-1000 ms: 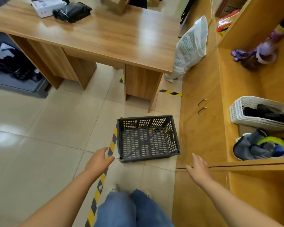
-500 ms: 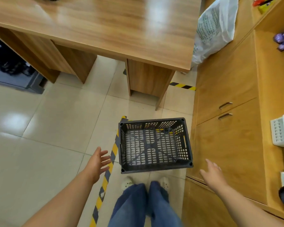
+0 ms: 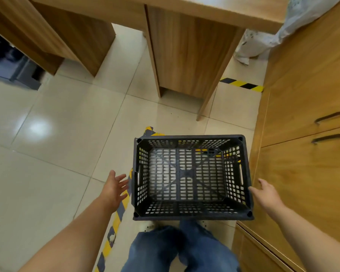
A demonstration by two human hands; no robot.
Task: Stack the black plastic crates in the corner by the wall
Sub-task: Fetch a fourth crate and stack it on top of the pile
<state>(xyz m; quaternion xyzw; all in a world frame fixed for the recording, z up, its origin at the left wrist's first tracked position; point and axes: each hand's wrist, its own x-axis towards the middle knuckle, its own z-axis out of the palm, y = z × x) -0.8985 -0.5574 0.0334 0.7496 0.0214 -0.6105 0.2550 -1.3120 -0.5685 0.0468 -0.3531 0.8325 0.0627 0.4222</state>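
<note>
One black perforated plastic crate stands upright and empty on the tiled floor right in front of my feet, its right side close to the wooden cabinet. My left hand is open, fingers spread, just beside the crate's left wall without clearly touching it. My right hand is open at the crate's right wall, fingertips near the rim. Neither hand holds anything.
A wooden desk stands just beyond the crate. A wooden cabinet with drawer handles runs along the right. Yellow-black floor tape passes under the crate's left side. A white plastic bag lies between desk and cabinet.
The view has closed in on the crate and tilted down. Both hands have moved forward to either side of the crate, from behind it.
</note>
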